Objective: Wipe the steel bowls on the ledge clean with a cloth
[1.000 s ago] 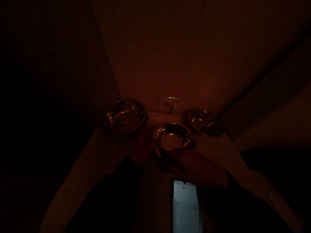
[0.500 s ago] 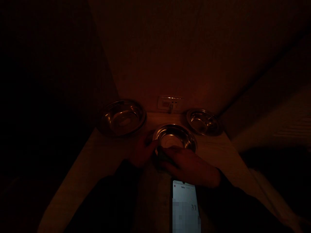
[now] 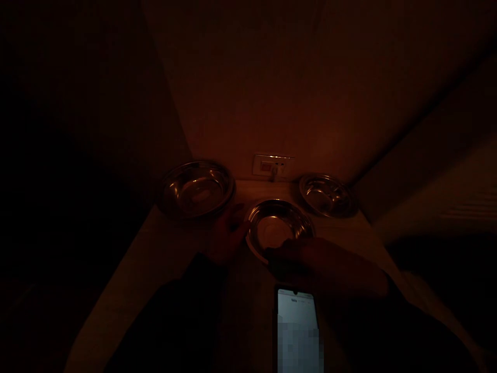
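A shiny round metal bowl (image 3: 274,228) lies in the middle of the small wooden table. My left hand (image 3: 227,238) grips its left rim, the thumb resting on the edge. My right hand (image 3: 310,254) is closed on a dark cloth-like pad (image 3: 281,261) and presses it against the bowl's near right rim. Dim light hides the pad's exact kind and most of my fingers. Just below my right hand lies a phone (image 3: 297,311) with its screen lit.
A larger metal bowl (image 3: 196,191) stands at the back left of the table (image 3: 128,280). Another metal dish (image 3: 326,194), seemingly divided inside, sits at the back right. A wall socket (image 3: 274,166) with a plug is behind them. Walls rise around the table's back.
My right hand has slid to the right along the near rim with the dark pad, uncovering the bowl's lower left edge. My left hand stays at the left rim.
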`<action>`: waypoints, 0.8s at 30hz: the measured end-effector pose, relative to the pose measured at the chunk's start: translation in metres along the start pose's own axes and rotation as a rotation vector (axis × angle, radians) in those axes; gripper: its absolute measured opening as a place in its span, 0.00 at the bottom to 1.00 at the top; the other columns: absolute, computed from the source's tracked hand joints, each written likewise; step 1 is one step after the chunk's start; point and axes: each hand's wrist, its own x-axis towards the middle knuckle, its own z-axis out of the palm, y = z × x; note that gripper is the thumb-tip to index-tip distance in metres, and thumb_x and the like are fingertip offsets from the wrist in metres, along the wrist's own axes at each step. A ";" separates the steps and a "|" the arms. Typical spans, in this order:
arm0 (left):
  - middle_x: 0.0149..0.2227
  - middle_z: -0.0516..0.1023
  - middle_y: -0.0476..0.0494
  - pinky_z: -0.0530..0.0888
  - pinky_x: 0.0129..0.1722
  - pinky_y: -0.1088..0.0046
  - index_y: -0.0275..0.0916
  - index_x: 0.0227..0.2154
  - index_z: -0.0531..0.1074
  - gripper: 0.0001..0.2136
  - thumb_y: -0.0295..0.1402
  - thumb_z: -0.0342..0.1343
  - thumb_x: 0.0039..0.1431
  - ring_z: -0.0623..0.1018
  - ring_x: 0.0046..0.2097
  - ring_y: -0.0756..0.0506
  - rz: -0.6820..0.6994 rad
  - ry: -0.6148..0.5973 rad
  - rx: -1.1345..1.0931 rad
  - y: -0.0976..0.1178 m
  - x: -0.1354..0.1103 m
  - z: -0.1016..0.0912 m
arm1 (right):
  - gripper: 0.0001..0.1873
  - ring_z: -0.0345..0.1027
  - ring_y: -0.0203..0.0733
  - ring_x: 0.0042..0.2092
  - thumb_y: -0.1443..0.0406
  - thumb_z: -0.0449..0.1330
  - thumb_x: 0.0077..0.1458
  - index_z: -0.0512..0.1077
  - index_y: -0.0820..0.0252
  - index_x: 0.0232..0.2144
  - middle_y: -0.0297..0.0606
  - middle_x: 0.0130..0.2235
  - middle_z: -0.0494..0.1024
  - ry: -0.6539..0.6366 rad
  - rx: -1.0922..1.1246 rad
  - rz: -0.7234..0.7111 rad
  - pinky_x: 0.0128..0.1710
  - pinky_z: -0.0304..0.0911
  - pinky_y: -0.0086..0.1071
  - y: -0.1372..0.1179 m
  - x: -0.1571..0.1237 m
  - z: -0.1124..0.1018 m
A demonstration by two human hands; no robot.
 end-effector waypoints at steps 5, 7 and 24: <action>0.29 0.78 0.44 0.72 0.33 0.69 0.31 0.50 0.70 0.25 0.37 0.57 0.49 0.76 0.33 0.44 0.017 -0.049 -0.040 0.002 0.000 -0.002 | 0.16 0.71 0.42 0.46 0.62 0.60 0.56 0.72 0.52 0.48 0.34 0.46 0.77 -0.014 0.204 -0.036 0.46 0.64 0.33 0.016 -0.010 -0.004; 0.27 0.77 0.46 0.71 0.31 0.71 0.31 0.49 0.71 0.25 0.38 0.57 0.48 0.75 0.31 0.46 0.025 -0.062 -0.058 0.002 -0.001 -0.002 | 0.17 0.72 0.43 0.46 0.60 0.60 0.56 0.72 0.52 0.49 0.34 0.47 0.78 0.067 0.306 0.022 0.46 0.65 0.34 0.022 -0.014 -0.005; 0.40 0.82 0.40 0.75 0.41 0.67 0.35 0.41 0.75 0.14 0.35 0.55 0.53 0.80 0.42 0.42 -0.036 -0.071 -0.198 -0.005 -0.002 0.004 | 0.18 0.67 0.50 0.49 0.62 0.49 0.59 0.65 0.59 0.50 0.47 0.48 0.72 0.966 -0.128 0.152 0.48 0.63 0.44 0.027 0.009 0.002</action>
